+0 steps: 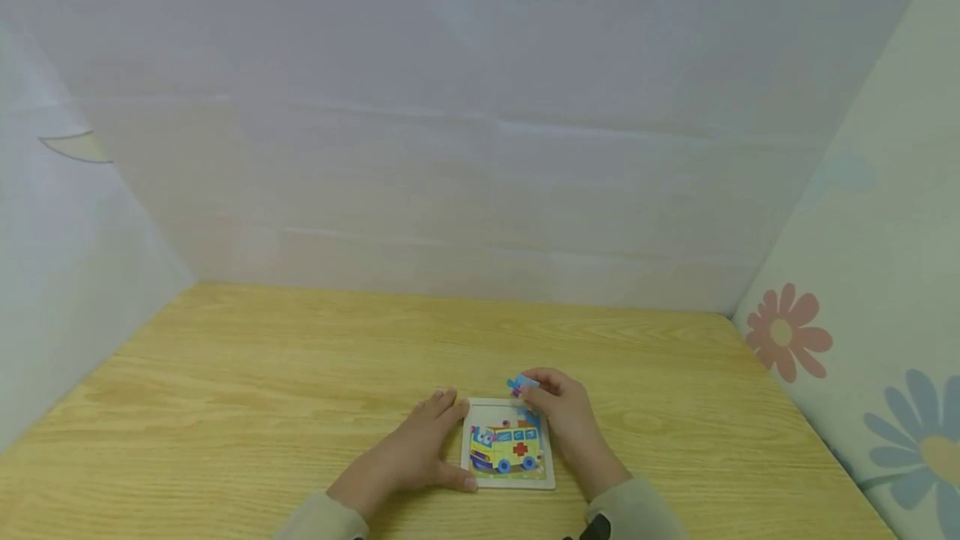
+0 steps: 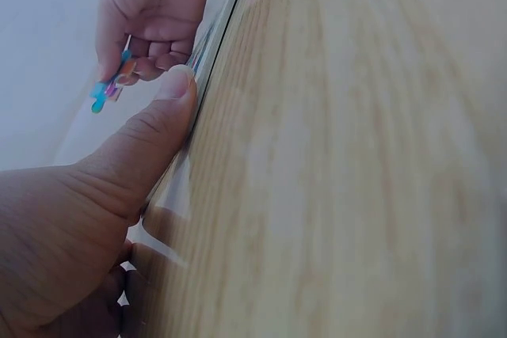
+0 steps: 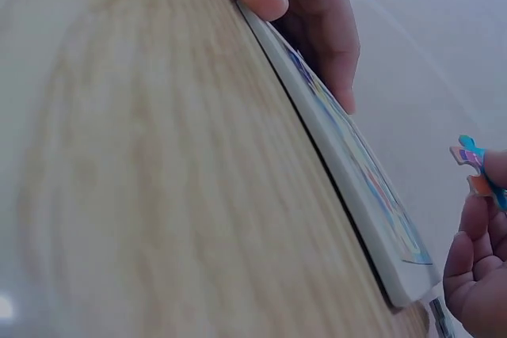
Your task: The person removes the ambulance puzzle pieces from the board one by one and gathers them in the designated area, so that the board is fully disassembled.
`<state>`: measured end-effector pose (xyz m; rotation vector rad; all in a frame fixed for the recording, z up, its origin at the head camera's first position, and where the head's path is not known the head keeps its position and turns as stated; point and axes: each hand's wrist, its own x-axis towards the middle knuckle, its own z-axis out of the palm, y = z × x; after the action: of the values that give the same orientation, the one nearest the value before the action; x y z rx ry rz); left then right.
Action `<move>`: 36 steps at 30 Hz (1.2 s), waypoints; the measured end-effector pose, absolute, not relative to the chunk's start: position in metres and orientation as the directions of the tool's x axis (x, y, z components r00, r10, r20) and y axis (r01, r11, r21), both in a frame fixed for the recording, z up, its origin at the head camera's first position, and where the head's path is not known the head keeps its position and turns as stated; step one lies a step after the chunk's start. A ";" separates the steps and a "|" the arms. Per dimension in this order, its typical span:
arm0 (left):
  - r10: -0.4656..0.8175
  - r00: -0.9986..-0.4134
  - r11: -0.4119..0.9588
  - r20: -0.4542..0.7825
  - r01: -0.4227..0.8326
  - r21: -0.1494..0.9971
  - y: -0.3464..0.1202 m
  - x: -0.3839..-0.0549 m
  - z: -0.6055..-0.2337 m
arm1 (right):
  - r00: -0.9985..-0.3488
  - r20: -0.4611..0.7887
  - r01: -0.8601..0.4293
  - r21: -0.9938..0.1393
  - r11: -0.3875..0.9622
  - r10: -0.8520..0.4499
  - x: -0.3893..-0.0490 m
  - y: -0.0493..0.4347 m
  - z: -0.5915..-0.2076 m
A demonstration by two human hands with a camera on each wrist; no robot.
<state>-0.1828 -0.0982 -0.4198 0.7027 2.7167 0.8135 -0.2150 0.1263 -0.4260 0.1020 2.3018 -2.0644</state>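
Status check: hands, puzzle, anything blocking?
Left hand steadies the puzzle board by its edge. Right hand pinches a blue puzzle piece above the board's far corner. Nothing blocking.

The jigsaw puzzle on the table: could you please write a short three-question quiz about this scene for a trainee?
1. True or false: the right hand pinches a loose puzzle piece above the puzzle board.
2. Which hand steadies the board's edge? A) left hand B) right hand C) neither
3. Fill in: the board's picture shows a cartoon ____ with a red cross.

Key:
1. True; the piece is off the board, near its far right corner.
2. A; its thumb and fingers rest against the board's left side on the wooden table.
3. Ambulance.
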 end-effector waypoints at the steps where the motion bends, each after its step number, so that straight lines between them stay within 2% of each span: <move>1: 0.502 -0.862 0.734 -0.073 0.379 0.564 -0.098 -0.183 -0.420 | -0.997 -0.076 0.078 -0.992 0.095 0.023 -0.215 0.127 -0.426; 9: 0.503 -0.861 0.736 -0.073 0.383 0.558 -0.099 -0.183 -0.421 | -0.995 -0.065 0.070 -0.995 0.074 0.075 -0.215 0.140 -0.427; 19: 0.503 -0.861 0.743 -0.075 0.386 0.547 -0.099 -0.183 -0.421 | -0.985 -0.109 0.114 -0.993 0.031 0.137 -0.211 0.159 -0.423; 36: 0.504 -0.860 0.738 -0.077 0.382 0.557 -0.099 -0.183 -0.421 | -0.971 -0.137 0.148 -0.988 0.041 0.196 -0.203 0.193 -0.420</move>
<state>-0.1832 -0.0994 -0.4212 0.7026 2.7169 0.7980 -0.2034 0.1932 -0.4196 0.3790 2.2916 -2.1682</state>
